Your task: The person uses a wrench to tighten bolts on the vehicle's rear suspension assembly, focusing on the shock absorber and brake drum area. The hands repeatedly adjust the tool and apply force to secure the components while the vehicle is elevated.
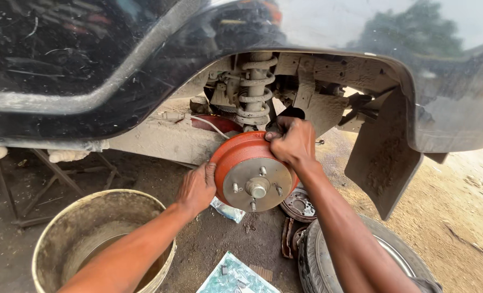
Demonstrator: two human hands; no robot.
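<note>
— Dirt ground (458,228) stained dark with oil surrounds you beneath a raised black car (89,65). What lies closest to you?

— Nearest, at lower left, a worn metal bucket (62,239) stands under your left forearm. A crumpled printed sheet (233,276) lies on the ground between your arms, and a removed tyre (404,266) lies flat under your right forearm.

— And your hands?

— Your left hand (197,189) cups the left rim of the red brake drum (232,157), fingers curled against its edge. Your right hand (291,142) grips the drum's top rim, fingers closed over it, knuckles toward you.

— Where does the drum sit?

— In the open wheel arch, on the hub, its grey face (258,184) and wheel studs pointing at you. A round metal part (300,205) lies on the ground just below it.

— Farther back?

— A dusty coil spring (255,89) stands upright behind the drum, and a mud flap (382,157) hangs at the arch's right side.
</note>
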